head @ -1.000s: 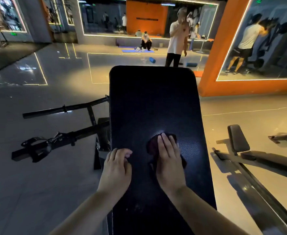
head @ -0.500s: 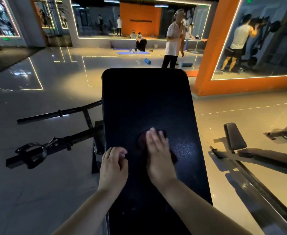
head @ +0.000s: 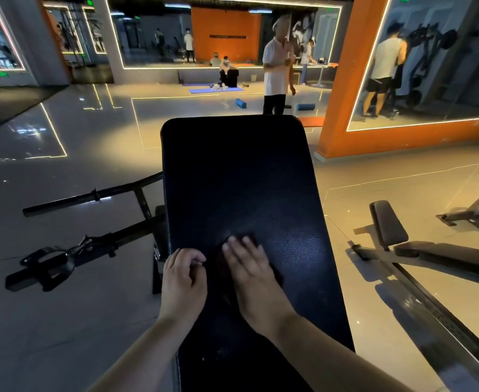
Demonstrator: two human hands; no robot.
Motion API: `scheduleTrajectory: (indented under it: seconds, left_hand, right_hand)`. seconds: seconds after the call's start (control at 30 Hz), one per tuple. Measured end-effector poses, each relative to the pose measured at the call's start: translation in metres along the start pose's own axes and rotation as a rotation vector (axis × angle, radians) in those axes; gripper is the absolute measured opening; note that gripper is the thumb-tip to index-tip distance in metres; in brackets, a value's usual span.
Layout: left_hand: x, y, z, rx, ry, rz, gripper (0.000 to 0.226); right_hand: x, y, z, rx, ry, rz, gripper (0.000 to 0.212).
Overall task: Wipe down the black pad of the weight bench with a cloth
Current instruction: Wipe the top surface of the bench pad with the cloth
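Two black bars of the bench frame (head: 91,244) lie at the left of the frame, low on the floor. Your left hand (head: 183,281) sits on the left edge of the black pad (head: 232,171) with its fingers curled in and its thumb against the forefinger, and nothing shows in its grasp. Just right of it, in the lower middle of the frame, the dark cloth (head: 275,274) lies on the pad, mostly hidden. Your right hand (head: 249,275) presses on it, flat, with the fingers straight, close together and angled to the upper left. A second bench (head: 431,250) stands at the right.

Your stroke is heading for the pad's left edge. Carry it too far and the cloth could run into your left knuckles or slide off the side. With only a flat palm on it, the cloth may also bunch or slip out from under. The strip beneath your left hand will likely go unwiped unless you shift that hand, and the whole upper stretch of pad looks untouched.

Against half a second ago, your right hand and the cloth have slid left and slightly toward you, so the gap between your hands is narrower. Your left hand has stayed on its edge.
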State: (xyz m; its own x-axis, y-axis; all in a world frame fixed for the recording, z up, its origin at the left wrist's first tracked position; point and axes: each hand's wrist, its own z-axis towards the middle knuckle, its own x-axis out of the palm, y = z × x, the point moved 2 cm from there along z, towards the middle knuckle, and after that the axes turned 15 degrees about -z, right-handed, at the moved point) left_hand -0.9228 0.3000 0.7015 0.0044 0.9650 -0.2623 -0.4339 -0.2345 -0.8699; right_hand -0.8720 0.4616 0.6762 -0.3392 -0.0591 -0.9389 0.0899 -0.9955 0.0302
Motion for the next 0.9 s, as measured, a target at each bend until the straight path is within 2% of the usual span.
scheduleTrajectory:
  seconds: [0.07,0.13,0.2,0.27,0.3,0.33,0.4,0.47,0.5,0.57,0.63,0.73,0.77,0.8,0.9]
  left_hand:
    - [0.000,0.001,-0.001,0.004,-0.017,0.001,0.038]
    - [0.001,0.000,-0.002,-0.005,-0.038,-0.013,0.038]
    - [0.002,0.000,-0.002,-0.023,-0.041,-0.015,0.037]
    - [0.003,0.000,-0.003,-0.025,-0.035,0.002,0.036]
    - [0.004,0.001,-0.003,-0.020,-0.031,0.009,0.036]
    - [0.004,0.001,-0.003,-0.018,-0.027,0.015,0.036]
    - [0.005,0.003,-0.003,-0.018,-0.025,0.030,0.034]
    - [0.005,0.004,-0.003,-0.016,-0.029,0.047,0.033]
    - [0.005,0.005,-0.004,-0.017,-0.028,0.048,0.033]
    - [0.005,0.005,-0.005,-0.012,-0.025,0.040,0.034]
    - [0.006,0.005,-0.005,-0.002,-0.019,0.051,0.035]
    - [0.006,0.005,-0.005,0.014,-0.037,0.099,0.032]
    - [0.007,0.005,-0.004,0.014,-0.045,0.105,0.032]
    - [0.008,0.006,-0.004,0.015,-0.053,0.108,0.032]
    - [0.009,0.006,-0.006,0.049,-0.064,0.109,0.033]
  right_hand:
    - [0.000,-0.019,-0.019,-0.218,0.048,-0.129,0.075]
    - [-0.005,-0.057,-0.031,-0.217,0.043,-0.243,0.081]
    - [-0.015,-0.087,-0.034,0.028,0.004,-0.219,0.076]
    - [-0.019,-0.089,-0.026,0.336,-0.027,-0.075,0.076]
    - [-0.019,-0.079,-0.021,0.392,-0.032,-0.027,0.077]
    - [-0.019,-0.066,-0.017,0.359,-0.024,-0.003,0.076]
    - [-0.009,-0.044,-0.023,0.098,0.024,-0.031,0.076]
    - [0.001,-0.047,-0.045,-0.169,0.084,-0.181,0.075]
    - [0.003,-0.060,-0.054,-0.213,0.089,-0.245,0.076]
    - [0.002,-0.093,-0.067,-0.093,0.058,-0.252,0.079]
    - [-0.006,-0.114,-0.068,0.145,0.017,-0.108,0.081]
    - [-0.009,-0.098,-0.055,0.380,-0.077,0.080,0.074]
    - [-0.008,-0.087,-0.055,0.362,-0.084,0.126,0.070]
    - [-0.004,-0.078,-0.059,0.268,-0.061,0.140,0.068]
    - [0.009,-0.088,-0.088,-0.166,0.018,-0.099,0.079]
